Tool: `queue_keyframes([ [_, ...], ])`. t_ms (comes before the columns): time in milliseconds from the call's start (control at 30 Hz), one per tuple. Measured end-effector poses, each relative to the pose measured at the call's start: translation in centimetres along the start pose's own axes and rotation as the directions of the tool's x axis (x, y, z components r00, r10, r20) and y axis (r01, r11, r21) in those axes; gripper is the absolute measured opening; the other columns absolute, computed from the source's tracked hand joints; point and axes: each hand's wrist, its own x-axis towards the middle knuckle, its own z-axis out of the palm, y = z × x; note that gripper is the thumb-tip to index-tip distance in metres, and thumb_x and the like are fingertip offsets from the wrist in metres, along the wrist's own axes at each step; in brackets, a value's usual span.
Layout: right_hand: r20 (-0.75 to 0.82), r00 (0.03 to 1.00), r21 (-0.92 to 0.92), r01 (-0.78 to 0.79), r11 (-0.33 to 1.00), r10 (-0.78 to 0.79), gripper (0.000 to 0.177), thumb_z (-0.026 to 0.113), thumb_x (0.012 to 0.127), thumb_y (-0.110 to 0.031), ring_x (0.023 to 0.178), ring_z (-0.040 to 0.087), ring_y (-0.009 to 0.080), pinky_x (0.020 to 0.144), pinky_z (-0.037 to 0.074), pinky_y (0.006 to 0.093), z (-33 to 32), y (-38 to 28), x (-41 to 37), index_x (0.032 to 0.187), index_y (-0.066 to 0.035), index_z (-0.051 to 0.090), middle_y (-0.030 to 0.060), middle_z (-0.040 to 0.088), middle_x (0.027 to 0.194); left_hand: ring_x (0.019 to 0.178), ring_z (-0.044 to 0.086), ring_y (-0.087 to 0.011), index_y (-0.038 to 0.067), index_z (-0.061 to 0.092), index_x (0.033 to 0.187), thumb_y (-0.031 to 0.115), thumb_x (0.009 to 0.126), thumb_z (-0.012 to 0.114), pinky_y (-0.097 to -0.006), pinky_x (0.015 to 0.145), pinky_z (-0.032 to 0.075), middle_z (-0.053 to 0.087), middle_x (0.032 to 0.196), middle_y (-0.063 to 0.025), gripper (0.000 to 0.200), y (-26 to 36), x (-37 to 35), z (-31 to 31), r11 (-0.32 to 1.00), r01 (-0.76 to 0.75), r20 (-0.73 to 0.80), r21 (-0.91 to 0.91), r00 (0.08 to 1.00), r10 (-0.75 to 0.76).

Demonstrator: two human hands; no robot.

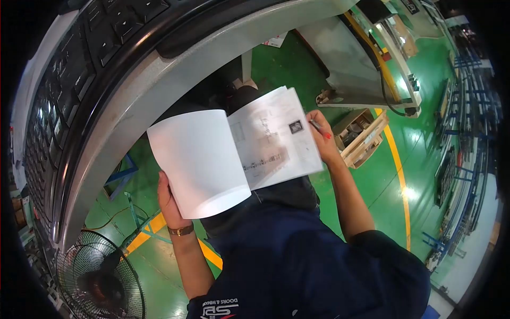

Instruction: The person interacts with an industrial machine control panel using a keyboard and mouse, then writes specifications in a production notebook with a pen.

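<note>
An open booklet [276, 143] of white sheets rests over my lap, its left page [196, 159] blank and curled along the lower edge. Printed drawings and a small dark square show on the right page. My left hand [169, 198] grips the left page's outer edge, thumb along the side and the other fingers hidden behind the paper. A watch [181, 230] is on that wrist. At the booklet's right edge, my right hand [324, 139] is closed around a dark pen [315, 125]. A small red spot shows near its fingers.
A black keyboard [69, 80] lies on the curved grey desk edge [122, 101] at the upper left. Below it stands a fan [101, 276]. A wooden crate [364, 135] sits on the green floor [361, 191] at right, near a yellow line [399, 170] and racks [467, 143].
</note>
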Motion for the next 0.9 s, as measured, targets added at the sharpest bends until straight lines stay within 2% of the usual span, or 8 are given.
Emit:
queue_keyframes([
  [200,0.036,0.999,0.022,0.021,1.000,-0.022,0.019,0.073,0.096,-0.007,0.080,0.047,0.0046,0.072,0.039,0.0222,-0.6,0.3,-0.2,0.105,-0.009,0.056,-0.0057,0.051,0.088,0.125,0.068,-0.0232,0.003,0.060,0.149,0.042,0.115,0.054,-0.0391,0.109,0.053,0.069,0.144,-0.0116,0.052,1.8,-1.3,-2.1,0.999,-0.036,-0.044,-0.011,0.998,0.035],
  [367,-0.005,0.999,-0.029,0.035,0.999,-0.035,0.017,0.072,0.098,-0.007,0.082,0.051,0.0051,0.073,0.042,0.0230,-1.0,0.2,-0.1,0.106,-0.008,0.057,-0.0034,0.057,0.089,0.116,0.071,-0.0221,0.001,0.063,0.145,0.036,0.114,0.058,-0.0370,0.100,0.058,0.072,0.135,-0.0123,0.047,4.0,-4.1,-8.9,0.947,-0.044,-0.232,0.318,0.965,0.122],
  [467,-0.182,0.972,-0.088,0.137,0.987,-0.151,0.013,0.068,0.105,-0.015,0.076,0.047,0.0057,0.073,0.041,0.0225,-1.4,0.5,0.8,0.110,-0.006,0.060,-0.0006,0.065,0.088,0.109,0.072,-0.0223,0.003,0.063,0.145,0.032,0.111,0.063,-0.0373,0.096,0.058,0.073,0.131,-0.0123,0.044,4.0,-5.1,-18.1,0.764,0.236,-0.468,0.601,0.878,0.097],
  [500,-0.257,0.945,-0.115,0.180,0.977,-0.204,0.015,0.066,0.108,-0.019,0.073,0.045,0.0060,0.073,0.040,0.0222,-1.2,0.5,1.0,0.112,-0.006,0.061,0.0003,0.068,0.088,0.109,0.070,-0.0229,0.004,0.060,0.149,0.028,0.109,0.067,-0.0366,0.094,0.057,0.071,0.135,-0.0121,0.046,3.9,-5.7,-13.1,0.635,0.294,-0.512,0.714,0.838,0.187],
  [600,-0.329,0.916,-0.147,0.190,0.971,-0.229,0.030,0.056,0.114,-0.031,0.070,0.045,0.0059,0.070,0.039,0.0234,-0.5,-3.3,1.3,0.126,-0.004,0.064,0.0027,0.072,0.088,0.116,0.067,-0.0237,0.003,0.057,0.152,0.026,0.108,0.069,-0.0354,0.095,0.056,0.065,0.145,-0.0122,0.051,1.9,-4.3,-11.2,0.233,-0.038,-0.096,0.972,0.838,0.536],
  [733,-0.193,0.967,0.067,0.185,0.981,-0.169,0.048,0.048,0.116,-0.041,0.070,0.045,0.0057,0.065,0.036,0.0250,4.2,-5.7,0.9,0.128,-0.002,0.072,0.0009,0.070,0.087,0.140,0.056,-0.0315,0.004,0.057,0.151,0.019,0.099,0.078,-0.0441,0.117,0.044,0.058,0.155,-0.0152,0.059,0.2,0.0,-1.7,0.157,-0.326,0.220,0.932,0.856,0.468],
  [833,-0.037,0.989,0.043,0.146,0.988,-0.144,0.035,0.055,0.102,-0.026,0.076,0.055,0.0082,0.071,0.044,0.0256,10.9,-7.4,-0.5,0.115,-0.001,0.075,0.0002,0.062,0.082,0.148,0.050,-0.0384,0.005,0.059,0.149,0.018,0.084,0.088,-0.0471,0.121,0.041,0.057,0.156,-0.0182,0.072,-0.3,4.3,4.9,-0.047,-0.588,0.553,0.807,0.726,0.408],
  [900,0.054,0.987,0.335,0.127,0.934,-0.154,0.014,0.065,0.099,-0.003,0.083,0.062,0.0107,0.077,0.051,0.0269,14.6,-4.1,-0.5,0.112,-0.003,0.062,0.0025,0.064,0.089,0.148,0.049,-0.0388,0.008,0.060,0.149,0.018,0.083,0.087,-0.0464,0.121,0.040,0.055,0.157,-0.0184,0.071,-0.9,7.2,6.9,-0.207,-0.584,0.620,0.785,0.744,0.250],
])
